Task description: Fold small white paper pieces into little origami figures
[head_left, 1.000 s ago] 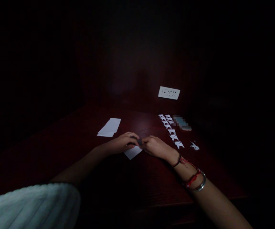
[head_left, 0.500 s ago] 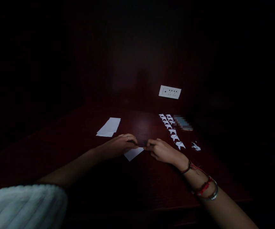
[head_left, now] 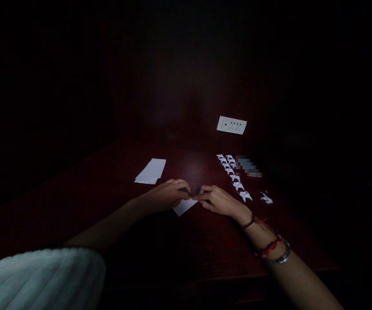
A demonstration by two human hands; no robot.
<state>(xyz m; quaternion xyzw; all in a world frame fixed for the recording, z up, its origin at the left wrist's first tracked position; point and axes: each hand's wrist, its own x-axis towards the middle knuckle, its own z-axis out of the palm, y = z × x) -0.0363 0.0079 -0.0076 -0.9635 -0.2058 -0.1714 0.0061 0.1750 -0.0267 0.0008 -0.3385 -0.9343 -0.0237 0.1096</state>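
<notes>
A small white piece of paper (head_left: 184,207), with a pointed corner toward me, lies on the dark red table (head_left: 212,245). My left hand (head_left: 169,194), wearing a ring, is closed with thumb and fingertips on the paper's far edge. From the right, my right hand (head_left: 218,200) is closed too, its fingertips pressing the same edge close beside the left thumb. The hands hide part of the paper. Beyond my right hand, several folded white paper pieces (head_left: 237,185) lie in two rows.
A stack of white paper sheets (head_left: 152,171) lies at the back left. Small white paper scraps (head_left: 266,198) are at the right, below a blurred flat object (head_left: 249,167). A white socket panel (head_left: 231,125) is on the wall behind.
My right fingertips have come closer to my left thumb along the paper's edge, and less of the paper shows. The whole view has shifted slightly.
</notes>
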